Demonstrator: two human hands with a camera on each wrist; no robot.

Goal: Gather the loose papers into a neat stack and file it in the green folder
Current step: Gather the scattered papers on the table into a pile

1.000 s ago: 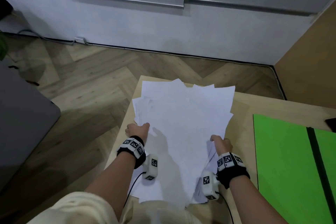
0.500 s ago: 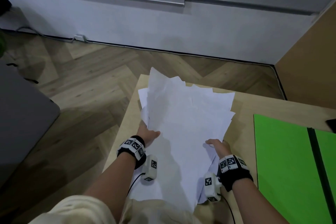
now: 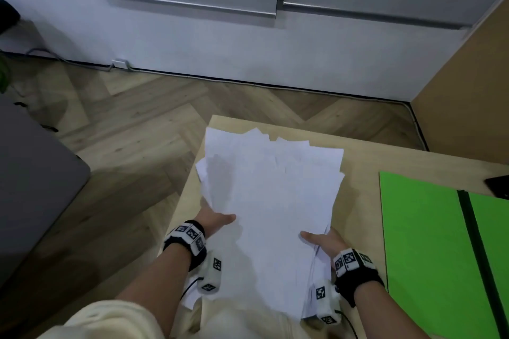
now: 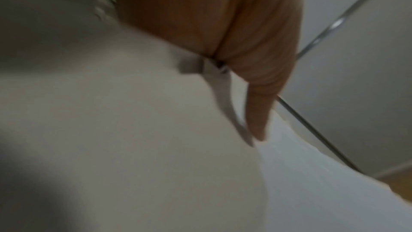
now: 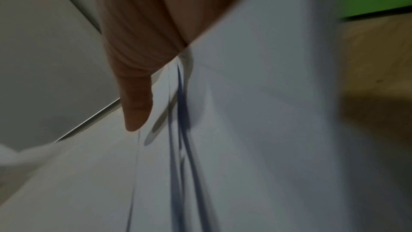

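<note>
A fanned bundle of white papers [image 3: 271, 195] is held up off the light wooden table [image 3: 358, 157], its far corners still splayed. My left hand [image 3: 217, 221] grips the bundle's left edge, thumb on top and fingers hidden underneath. My right hand [image 3: 321, 239] grips the right edge the same way. The left wrist view shows my left thumb [image 4: 258, 105] lying on the papers [image 4: 133, 130]. The right wrist view shows my right thumb [image 5: 136, 105] on the sheets [image 5: 245, 130], whose edges are uneven. The open green folder [image 3: 429, 242] lies flat on the table to the right.
A black spine strip [image 3: 476, 250] runs down the folder's middle. A dark object [image 3: 498, 186] sits at the table's far right edge. A grey sofa [image 3: 33, 190] stands left, past the table's left edge over herringbone floor. A wooden panel [image 3: 468, 85] rises at the right.
Both hands have slid under the sheets and lifted the pile off the table, drawing it together. Thumbs now lie on top, and the spread is narrower than a second ago.
</note>
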